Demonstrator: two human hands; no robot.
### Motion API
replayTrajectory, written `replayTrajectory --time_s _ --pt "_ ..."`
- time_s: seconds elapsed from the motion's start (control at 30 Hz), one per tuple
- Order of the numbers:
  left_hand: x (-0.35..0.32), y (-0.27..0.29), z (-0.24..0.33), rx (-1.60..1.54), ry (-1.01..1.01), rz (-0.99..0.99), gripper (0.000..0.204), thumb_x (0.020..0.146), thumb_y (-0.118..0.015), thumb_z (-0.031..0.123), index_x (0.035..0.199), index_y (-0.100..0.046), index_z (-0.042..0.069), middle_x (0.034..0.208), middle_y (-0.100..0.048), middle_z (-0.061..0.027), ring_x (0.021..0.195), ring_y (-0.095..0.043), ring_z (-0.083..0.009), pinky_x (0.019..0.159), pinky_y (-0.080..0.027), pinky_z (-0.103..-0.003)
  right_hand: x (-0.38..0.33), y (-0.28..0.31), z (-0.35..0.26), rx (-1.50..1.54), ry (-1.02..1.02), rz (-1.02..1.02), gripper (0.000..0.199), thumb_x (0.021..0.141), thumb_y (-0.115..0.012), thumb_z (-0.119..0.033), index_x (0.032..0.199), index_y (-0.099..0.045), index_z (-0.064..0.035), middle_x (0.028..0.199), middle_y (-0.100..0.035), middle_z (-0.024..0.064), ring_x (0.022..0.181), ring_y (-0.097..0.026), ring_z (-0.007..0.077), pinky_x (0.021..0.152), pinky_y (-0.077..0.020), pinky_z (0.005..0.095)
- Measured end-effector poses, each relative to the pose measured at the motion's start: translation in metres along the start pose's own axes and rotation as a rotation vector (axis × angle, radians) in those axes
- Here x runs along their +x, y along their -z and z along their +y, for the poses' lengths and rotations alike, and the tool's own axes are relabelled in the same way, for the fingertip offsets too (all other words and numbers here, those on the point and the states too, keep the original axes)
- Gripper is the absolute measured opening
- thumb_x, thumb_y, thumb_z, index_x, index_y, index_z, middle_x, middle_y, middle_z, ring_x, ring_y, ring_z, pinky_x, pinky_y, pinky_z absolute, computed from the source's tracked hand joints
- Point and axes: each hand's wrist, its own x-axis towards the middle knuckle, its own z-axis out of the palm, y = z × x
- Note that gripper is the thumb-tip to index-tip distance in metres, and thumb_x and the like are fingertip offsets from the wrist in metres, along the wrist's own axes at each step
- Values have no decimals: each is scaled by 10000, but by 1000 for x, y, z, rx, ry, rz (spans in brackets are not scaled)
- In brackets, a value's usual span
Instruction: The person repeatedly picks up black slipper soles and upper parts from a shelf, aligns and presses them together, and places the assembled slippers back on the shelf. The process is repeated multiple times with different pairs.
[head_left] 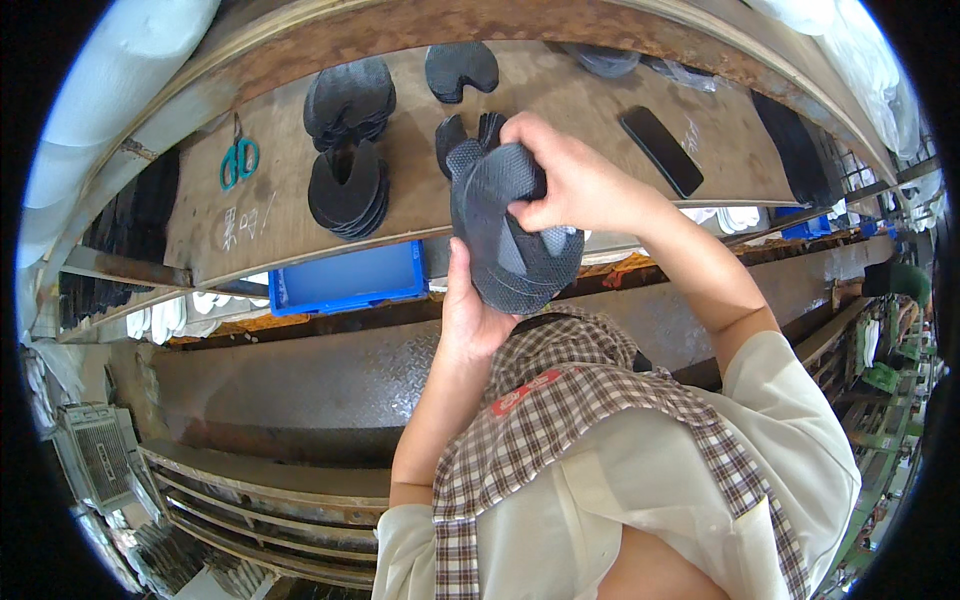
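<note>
Between my hands is a stack of black U-shaped mesh pieces [520, 285], some curling apart, with a grey underside showing. My left hand [475, 315] cups the stack's lower left edge, thumb pointing up. My right hand [570, 185] pinches the upper part, its thumb and fingers closed around one arm of the U. Just beyond, on the brown board, another black pile [450, 130] is partly hidden by the held stack. Further left lie two more piles of curved black pieces, one nearer [345, 205] and one farther [350, 95]. A small black stack [462, 70] sits at the back.
Teal-handled scissors [238, 162] rest at the left of the board [280, 215], and a black phone [662, 150] lies at the right. Below the board's near edge is a blue bin [350, 278]. A rusty metal beam [420, 25] runs along the back.
</note>
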Motion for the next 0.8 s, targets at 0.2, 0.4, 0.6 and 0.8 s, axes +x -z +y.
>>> replayTrajectory --time_s 0.2,0.4,0.6,0.8 --pt "-3 5 4 -115 9 98 526 881 -610 197 1351 -408 77 1287 -536 -143 1182 -534 -313 980 -458 -502 8 6 1 906 -250 353 394 834 -669 -78 1188 -526 18 1056 -637 78 971 -602 159 912 -457 300" --pt "-4 10 4 -137 -36 152 522 855 -619 114 1332 -412 66 1270 -534 -128 1164 -534 -320 955 -462 -509 -11 33 26 1310 -691 697 242 962 -442 -211 1083 -529 -20 970 -608 78 864 -600 185 767 -498 335" --pt "-32 19 5 -85 -63 205 613 817 -657 117 1363 -382 60 1327 -487 -141 1224 -478 -332 1022 -389 -513 -44 24 60 1373 -807 393 202 869 -568 -19 1038 -549 89 1057 -619 191 955 -657 266 643 -595 245" --pt "-59 35 11 -85 -124 281 637 791 -657 86 1359 -375 24 1310 -504 -157 1206 -496 -337 1032 -389 -512 -12 -35 54 1343 -686 504 310 953 -499 -101 1182 -465 105 1123 -601 237 987 -655 319 708 -589 274"
